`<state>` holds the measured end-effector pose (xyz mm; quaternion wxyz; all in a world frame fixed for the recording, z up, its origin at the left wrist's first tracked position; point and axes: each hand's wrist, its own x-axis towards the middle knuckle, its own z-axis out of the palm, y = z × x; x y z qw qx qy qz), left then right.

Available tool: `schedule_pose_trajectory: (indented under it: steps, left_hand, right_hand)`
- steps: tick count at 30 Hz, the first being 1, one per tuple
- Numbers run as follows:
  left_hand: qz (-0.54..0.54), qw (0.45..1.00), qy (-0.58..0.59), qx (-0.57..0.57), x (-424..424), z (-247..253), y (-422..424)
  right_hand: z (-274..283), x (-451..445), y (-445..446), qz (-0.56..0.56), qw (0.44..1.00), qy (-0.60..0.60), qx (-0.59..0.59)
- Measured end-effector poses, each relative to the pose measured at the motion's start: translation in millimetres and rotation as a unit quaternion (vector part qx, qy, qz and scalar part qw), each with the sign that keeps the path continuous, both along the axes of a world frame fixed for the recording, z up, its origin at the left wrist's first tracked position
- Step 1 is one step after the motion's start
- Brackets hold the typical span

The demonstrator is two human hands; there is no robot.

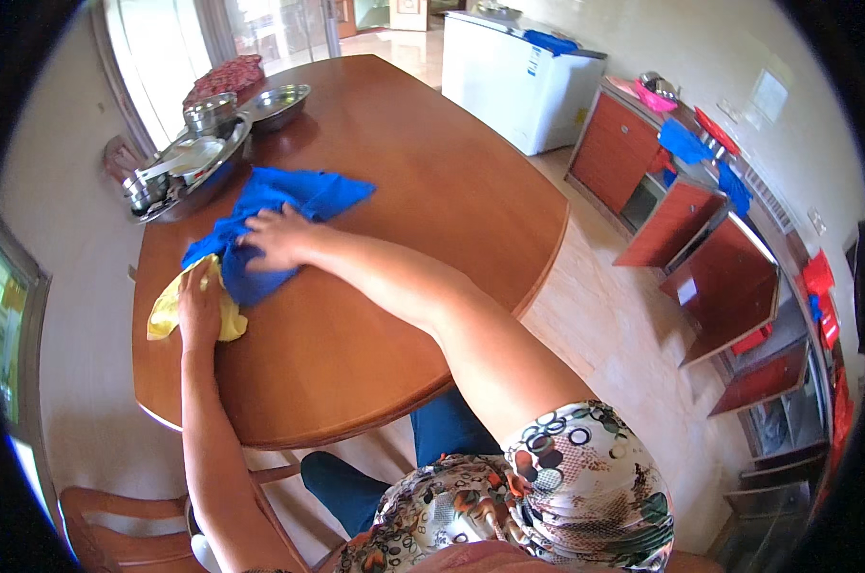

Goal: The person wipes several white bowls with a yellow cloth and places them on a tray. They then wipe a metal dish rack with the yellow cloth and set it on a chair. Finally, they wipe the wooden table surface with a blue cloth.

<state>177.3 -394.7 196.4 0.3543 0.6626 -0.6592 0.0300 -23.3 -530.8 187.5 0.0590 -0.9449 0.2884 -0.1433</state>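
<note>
A bright blue cloth (310, 192) lies spread and creased on the brown wooden table (403, 143). My right hand (280, 238) presses on it from above, fingers apart. To its left, a yellow cloth (230, 322) sits near the table's left edge. The blue cloth's lower left part meets the yellow one. Over the yellow cloth lies my left hand (199, 297), its fingers pointing away from me. Whether those fingers grip the fabric cannot be made out.
A large steel basin (224, 161) holding pots and utensils stands at the table's far left, beside a steel bowl (278, 107) and a red patterned cover (224, 77). Red cabinet doors (726, 286) hang open on the right. A wooden chair (124, 533) is at lower left. A white chest freezer (504, 79) stands behind.
</note>
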Motion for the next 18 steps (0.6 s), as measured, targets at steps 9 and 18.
schedule_pose_trajectory:
  steps: [9, 18]
  left_hand:
    - [0.016, 0.996, -0.07, 0.045, 22, -8, -9]
    - [-0.02, 0.996, -0.084, 0.007, 25, -32, -36]
  right_hand:
    - [20, -313, -99, -0.428, 0.902, 0.026, 0.047]
    - [-15, -487, -96, -0.415, 0.895, -0.087, 0.139]
